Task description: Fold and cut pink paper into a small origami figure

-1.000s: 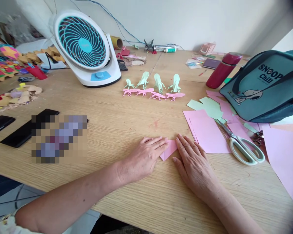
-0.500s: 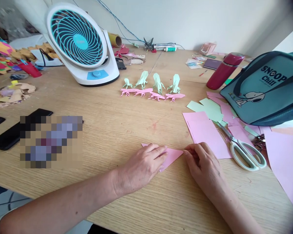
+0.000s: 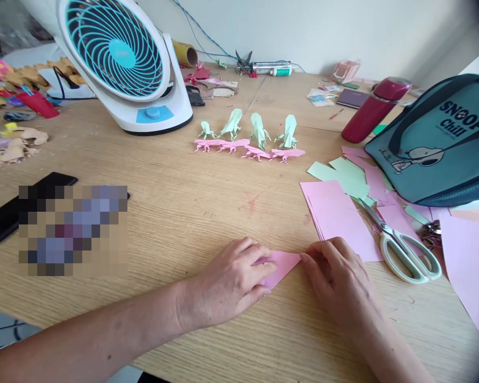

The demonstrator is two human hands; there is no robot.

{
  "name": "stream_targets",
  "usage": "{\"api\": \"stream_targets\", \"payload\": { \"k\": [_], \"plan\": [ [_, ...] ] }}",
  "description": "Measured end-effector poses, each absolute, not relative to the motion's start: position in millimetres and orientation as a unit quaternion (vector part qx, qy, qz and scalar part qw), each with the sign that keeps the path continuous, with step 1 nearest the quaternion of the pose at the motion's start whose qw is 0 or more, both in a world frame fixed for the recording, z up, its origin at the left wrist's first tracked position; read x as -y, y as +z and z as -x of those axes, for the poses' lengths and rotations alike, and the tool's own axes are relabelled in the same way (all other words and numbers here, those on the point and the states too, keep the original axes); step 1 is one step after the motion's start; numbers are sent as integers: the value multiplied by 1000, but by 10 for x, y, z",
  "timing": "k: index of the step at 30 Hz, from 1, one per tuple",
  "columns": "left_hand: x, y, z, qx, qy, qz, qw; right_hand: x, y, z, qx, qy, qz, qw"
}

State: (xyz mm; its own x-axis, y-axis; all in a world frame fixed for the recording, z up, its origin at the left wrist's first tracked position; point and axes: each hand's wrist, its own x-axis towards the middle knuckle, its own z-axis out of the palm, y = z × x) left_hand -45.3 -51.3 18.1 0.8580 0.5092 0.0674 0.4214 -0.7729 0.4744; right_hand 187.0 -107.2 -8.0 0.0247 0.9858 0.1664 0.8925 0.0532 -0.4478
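A small folded pink paper (image 3: 281, 264) lies flat on the wooden table (image 3: 191, 207) near its front edge. My left hand (image 3: 233, 279) rests palm down on the paper's left part, fingers pressing it. My right hand (image 3: 335, 271) pinches the paper's right tip with curled fingers. Most of the paper is hidden under my left hand. A stack of pink sheets (image 3: 335, 215) lies just behind my right hand.
White-handled scissors (image 3: 403, 247) lie on the pink sheets at right. A row of green and pink origami figures (image 3: 249, 139) stands mid-table. A teal fan (image 3: 120, 58), a red bottle (image 3: 373, 109), a teal bag (image 3: 439, 143) and black phones (image 3: 27, 205) surround the work spot.
My right hand went from lying flat beside the paper to pinching its right tip. The paper now shows a pointed triangular end. The view shifted slightly down and right.
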Motion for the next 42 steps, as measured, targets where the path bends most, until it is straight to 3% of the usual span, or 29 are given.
{"api": "stream_targets", "payload": {
  "k": [9,20,23,27,42],
  "plan": [
    [393,212,509,-220,112,-923,295,1091,4,-1835,676,168,672,251],
    [463,147,467,-205,134,-936,252,1101,-10,-1672,579,322,628,408],
    [470,158,465,-198,141,-939,243,1111,-43,-1638,582,333,634,385],
    [436,123,477,-216,177,-936,214,1129,-61,-1648,640,249,647,331],
    [304,153,555,-182,129,-969,109,1147,-88,-1664,596,217,697,334]
  ]
}}
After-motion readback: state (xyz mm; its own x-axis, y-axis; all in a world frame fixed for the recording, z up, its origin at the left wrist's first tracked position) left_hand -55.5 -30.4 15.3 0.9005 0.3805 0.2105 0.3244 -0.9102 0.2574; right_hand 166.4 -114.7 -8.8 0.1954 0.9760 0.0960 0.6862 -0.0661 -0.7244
